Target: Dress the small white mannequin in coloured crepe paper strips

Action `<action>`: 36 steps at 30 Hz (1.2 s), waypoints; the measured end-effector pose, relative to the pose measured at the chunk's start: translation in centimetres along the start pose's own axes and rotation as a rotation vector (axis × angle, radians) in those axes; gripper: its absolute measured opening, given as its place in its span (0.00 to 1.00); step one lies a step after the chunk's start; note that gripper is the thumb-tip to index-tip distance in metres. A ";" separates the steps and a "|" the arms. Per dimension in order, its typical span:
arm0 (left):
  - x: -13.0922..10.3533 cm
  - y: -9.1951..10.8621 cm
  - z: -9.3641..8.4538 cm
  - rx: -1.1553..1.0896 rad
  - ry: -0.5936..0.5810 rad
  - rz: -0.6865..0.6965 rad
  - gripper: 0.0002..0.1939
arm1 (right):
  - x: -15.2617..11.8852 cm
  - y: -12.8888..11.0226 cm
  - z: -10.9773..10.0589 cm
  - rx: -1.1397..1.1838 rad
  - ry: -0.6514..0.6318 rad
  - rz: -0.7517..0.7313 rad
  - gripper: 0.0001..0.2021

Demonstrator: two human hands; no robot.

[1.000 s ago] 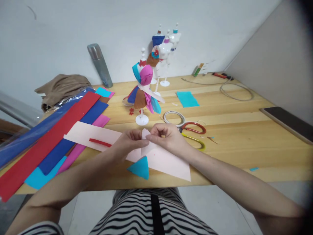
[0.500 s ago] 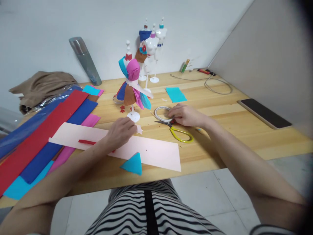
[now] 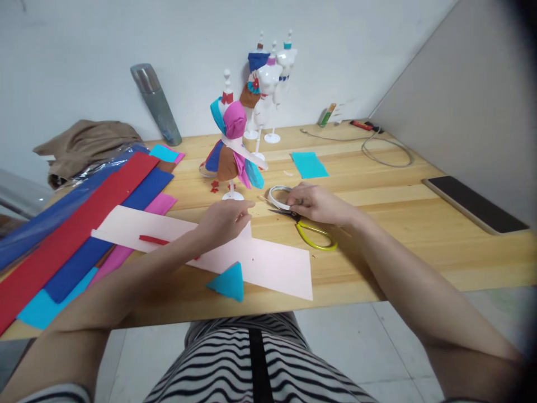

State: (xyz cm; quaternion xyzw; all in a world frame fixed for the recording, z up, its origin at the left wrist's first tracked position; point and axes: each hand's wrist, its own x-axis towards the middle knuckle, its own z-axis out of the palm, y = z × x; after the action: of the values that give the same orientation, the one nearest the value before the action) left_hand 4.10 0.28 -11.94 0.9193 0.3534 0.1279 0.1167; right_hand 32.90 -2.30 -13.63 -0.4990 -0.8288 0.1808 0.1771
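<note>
My right hand point(image 3: 321, 205) has its fingers closed on the edge of a white roll of tape point(image 3: 274, 193). Partly under that hand lie scissors with yellow handles point(image 3: 315, 238), their dark blades pointing left. Above a long pale pink strip of crepe paper point(image 3: 277, 260) hovers my left hand point(image 3: 224, 221), index finger and thumb apart, with nothing visible in it. Just behind it stands a small dress form point(image 3: 229, 154) wrapped in colourful pieces, a pale band hanging off its waist. A blue triangle point(image 3: 229, 281) and a thin red strip point(image 3: 153, 240) rest on the pink paper.
Red point(image 3: 84, 229) and blue crepe strips pile up at left, near a brown cloth point(image 3: 90, 146) and a leaning bottle point(image 3: 157, 106). More dress forms point(image 3: 268, 78) stand at the back. A turquoise square point(image 3: 309, 165), a cable point(image 3: 364, 146) and a phone point(image 3: 476, 204) lie rightward.
My left hand has shifted right and its index finger has stretched out. My right hand stays at the roll of tape, its fingers now lower round the edge. The view has turned slightly left.
</note>
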 end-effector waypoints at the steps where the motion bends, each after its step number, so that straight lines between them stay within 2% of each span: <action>1: 0.7 0.3 0.2 -0.030 0.018 -0.027 0.20 | -0.3 0.0 -0.2 0.015 0.003 -0.001 0.09; 5: 3.4 1.0 0.7 -0.108 0.049 -0.089 0.17 | -1.4 -0.8 -1.1 0.084 0.011 -0.031 0.11; 9: 4.6 0.5 1.1 -0.212 0.059 -0.076 0.10 | -1.9 -1.6 -1.9 0.176 0.016 -0.024 0.11; 14: 4.3 -0.3 1.7 -0.386 0.088 0.043 0.09 | -2.1 -1.7 -2.4 0.264 0.020 -0.008 0.13; 20: 3.2 0.2 2.1 -0.486 0.181 0.177 0.08 | -2.0 -1.7 -2.6 0.293 0.010 -0.019 0.12; 26: 3.1 0.6 1.4 -0.495 0.178 0.159 0.10 | -1.9 -2.2 -2.9 0.326 -0.019 -0.118 0.13; 29: 2.8 0.5 0.5 -0.675 0.066 0.085 0.09 | -1.7 -2.5 -3.2 0.374 -0.055 -0.162 0.12; 33: 1.8 0.1 -0.4 -1.010 -0.309 0.026 0.11 | -1.2 -2.6 -3.6 0.510 -0.120 -0.164 0.11; 34: 1.6 0.0 -0.4 -1.089 -0.361 0.013 0.13 | -1.2 -2.6 -3.6 0.554 -0.145 -0.139 0.11; 36: 1.2 -0.2 -0.2 -1.244 -0.392 -0.022 0.17 | -1.0 -2.7 -3.3 0.646 -0.166 -0.044 0.12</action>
State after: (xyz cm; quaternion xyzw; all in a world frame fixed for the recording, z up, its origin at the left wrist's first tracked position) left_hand 4.77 1.20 -11.60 0.6828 0.1951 0.1372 0.6906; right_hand 32.85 -3.94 -9.62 -0.3825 -0.7509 0.4703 0.2621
